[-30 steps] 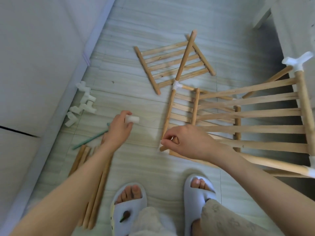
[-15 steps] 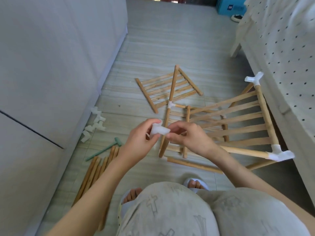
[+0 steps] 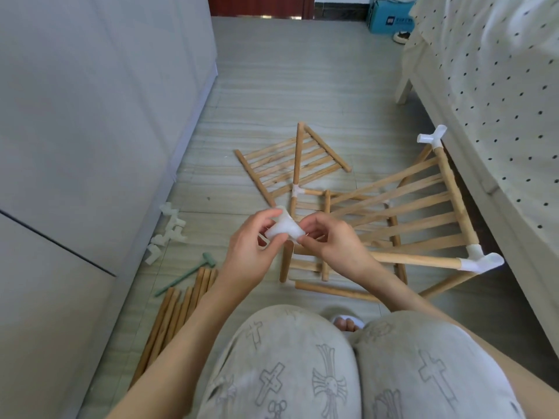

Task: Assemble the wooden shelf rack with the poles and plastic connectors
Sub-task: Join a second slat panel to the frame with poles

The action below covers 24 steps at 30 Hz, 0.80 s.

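Both hands hold one white plastic connector (image 3: 283, 229) up above the floor (image 3: 302, 95): the left hand (image 3: 254, 252) pinches its near-left socket and the right hand (image 3: 329, 243) nips its right end, over the half-built rack (image 3: 423, 213). It looks light, rigid and a little slick. It is best gripped by the socket barrels, leaving the open mouths free for a pole.

Matt white plastic connector (image 3: 284, 229); bare wooden poles (image 3: 169, 316); smooth floor (image 3: 287, 86)
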Available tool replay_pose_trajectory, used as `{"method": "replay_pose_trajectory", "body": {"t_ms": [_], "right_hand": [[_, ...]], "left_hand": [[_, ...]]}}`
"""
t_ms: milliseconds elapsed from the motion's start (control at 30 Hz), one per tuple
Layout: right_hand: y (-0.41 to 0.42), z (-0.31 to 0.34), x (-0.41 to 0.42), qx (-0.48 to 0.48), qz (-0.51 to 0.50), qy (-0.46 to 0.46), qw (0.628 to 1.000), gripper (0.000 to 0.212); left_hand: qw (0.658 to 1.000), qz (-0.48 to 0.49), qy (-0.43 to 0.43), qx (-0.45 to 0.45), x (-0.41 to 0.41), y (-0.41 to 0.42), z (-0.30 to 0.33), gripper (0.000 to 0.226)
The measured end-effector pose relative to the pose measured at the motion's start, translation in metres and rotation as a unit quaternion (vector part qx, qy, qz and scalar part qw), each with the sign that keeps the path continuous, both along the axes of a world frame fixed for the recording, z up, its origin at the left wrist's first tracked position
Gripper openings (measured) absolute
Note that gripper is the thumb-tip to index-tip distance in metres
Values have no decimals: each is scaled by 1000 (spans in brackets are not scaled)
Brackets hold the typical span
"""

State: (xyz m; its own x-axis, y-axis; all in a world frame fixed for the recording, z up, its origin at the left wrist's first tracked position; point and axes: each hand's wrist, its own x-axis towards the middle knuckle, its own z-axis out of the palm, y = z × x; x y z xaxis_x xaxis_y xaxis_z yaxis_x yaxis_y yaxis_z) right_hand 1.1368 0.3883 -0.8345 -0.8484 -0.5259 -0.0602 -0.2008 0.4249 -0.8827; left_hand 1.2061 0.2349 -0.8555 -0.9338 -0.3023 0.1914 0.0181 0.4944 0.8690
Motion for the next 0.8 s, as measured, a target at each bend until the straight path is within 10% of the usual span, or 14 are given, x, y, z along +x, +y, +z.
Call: {"method": "replay_pose_trajectory", "body": {"t_ms": [500, 800], "right_hand": [[11, -17, -5, 257, 11, 63, 964, 24], [12, -22, -4, 241, 9, 40, 970, 25]], "left_hand": [[978, -67, -133, -149, -13, -5, 2, 21], [977, -89, -103, -167, -16, 1, -3, 33]]}}
